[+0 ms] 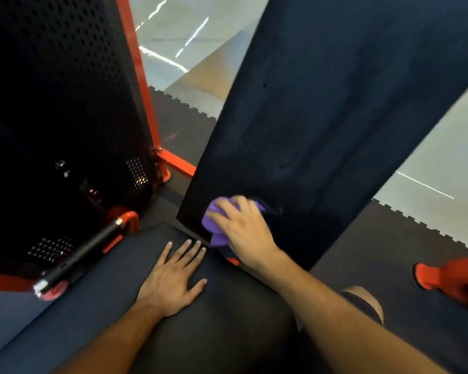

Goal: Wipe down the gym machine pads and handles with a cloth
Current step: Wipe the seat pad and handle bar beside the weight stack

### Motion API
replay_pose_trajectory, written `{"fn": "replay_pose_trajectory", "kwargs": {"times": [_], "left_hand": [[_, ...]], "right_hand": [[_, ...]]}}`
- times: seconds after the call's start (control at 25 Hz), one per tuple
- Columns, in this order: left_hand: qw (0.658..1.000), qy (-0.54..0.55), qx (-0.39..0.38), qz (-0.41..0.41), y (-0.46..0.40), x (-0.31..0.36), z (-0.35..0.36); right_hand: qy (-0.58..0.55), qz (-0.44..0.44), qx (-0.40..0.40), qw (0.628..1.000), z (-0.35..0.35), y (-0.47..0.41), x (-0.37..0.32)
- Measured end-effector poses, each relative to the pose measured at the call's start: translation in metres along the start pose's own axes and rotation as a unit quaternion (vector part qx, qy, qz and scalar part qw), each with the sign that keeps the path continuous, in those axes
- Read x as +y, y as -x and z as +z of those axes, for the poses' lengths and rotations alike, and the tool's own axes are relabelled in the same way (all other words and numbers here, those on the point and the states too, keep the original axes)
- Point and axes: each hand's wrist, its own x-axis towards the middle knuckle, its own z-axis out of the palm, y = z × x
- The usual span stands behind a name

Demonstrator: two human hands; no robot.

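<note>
Nearest the camera, the two bare forearms were seen reaching forward over the seat pad. The left hand was laid flat on that pad, fingers straight and spread, nothing held. The right hand was pressed against the lower end of the back pad, its fingers curled over a bunched purple cloth, which was trapped between palm and upholstery near the pad's bottom left corner; motion blur softened the fingertips, so the exact grip could not be read.

The cloth was judged light, soft and easily crumpled, best kept balled under the palm so that it would not slide out. The dark pads were judged firm but slightly yielding, smooth enough for the cloth to glide.

Left of the seat, a black handle bar with a chrome tip was mounted on the orange frame, beside a perforated black shroud. Dark interlocking rubber mats were spread on the floor.
</note>
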Motion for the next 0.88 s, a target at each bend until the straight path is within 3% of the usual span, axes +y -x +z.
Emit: {"fn": "replay_pose_trajectory", "kwargs": {"times": [0.2, 0.36, 0.52, 0.6, 0.72, 0.8, 0.88], "left_hand": [[0.997, 0.068, 0.020, -0.006, -0.018, 0.016, -0.022], [0.957, 0.102, 0.271, 0.031, -0.105, 0.072, -0.093], [0.922, 0.085, 0.377, -0.002, -0.182, 0.098, -0.101], [0.905, 0.072, 0.420, -0.001, -0.196, 0.096, -0.082], [0.890, 0.073, 0.450, 0.034, -0.199, 0.094, -0.074], [0.883, 0.073, 0.462, 0.038, -0.200, 0.092, -0.073], [0.879, 0.077, 0.468, 0.044, -0.201, 0.092, -0.073]], "right_hand": [[-0.073, 0.223, 0.204, 0.950, -0.022, 0.122, 0.033], [-0.022, 0.312, 0.293, 0.904, -0.066, 0.136, 0.077], [0.039, 0.318, 0.317, 0.893, -0.088, 0.075, 0.121], [0.083, 0.237, 0.283, 0.926, -0.055, 0.055, 0.103], [0.111, 0.104, 0.166, 0.974, -0.004, 0.083, 0.076], [0.089, 0.129, 0.161, 0.974, -0.020, 0.107, 0.088], [0.076, 0.191, 0.235, 0.950, -0.055, 0.106, 0.112]]}}
